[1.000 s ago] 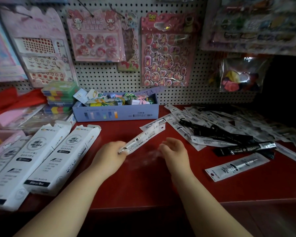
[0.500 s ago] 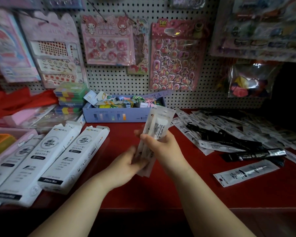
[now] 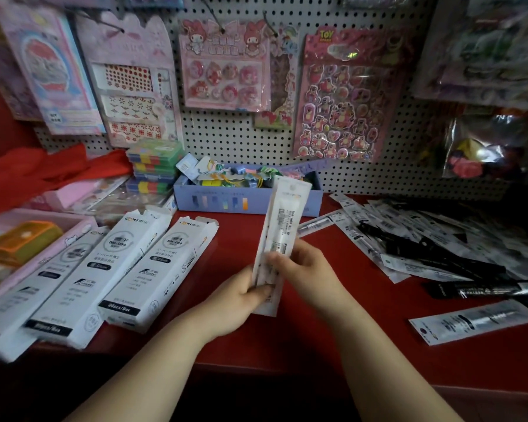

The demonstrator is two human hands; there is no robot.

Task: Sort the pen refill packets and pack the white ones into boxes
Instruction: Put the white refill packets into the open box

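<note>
A small stack of white pen refill packets stands upright above the middle of the red counter. My left hand grips its lower end from the left, and my right hand pinches its lower middle from the right. A pile of white and black refill packets covers the counter at the right. One white packet lies alone at the front right, a black one just behind it. Three long white boxes lie side by side at the left with their far flaps open.
A blue open box of small stationery sits against the pegboard, which is hung with sticker sheets. A stack of coloured cases stands to its left. A pink tray and red cloth fill the far left.
A second ago my left hand held one packet flat over the counter, my right hand apart. Both hands now hold the packets together, stood upright. The view has shifted slightly.
</note>
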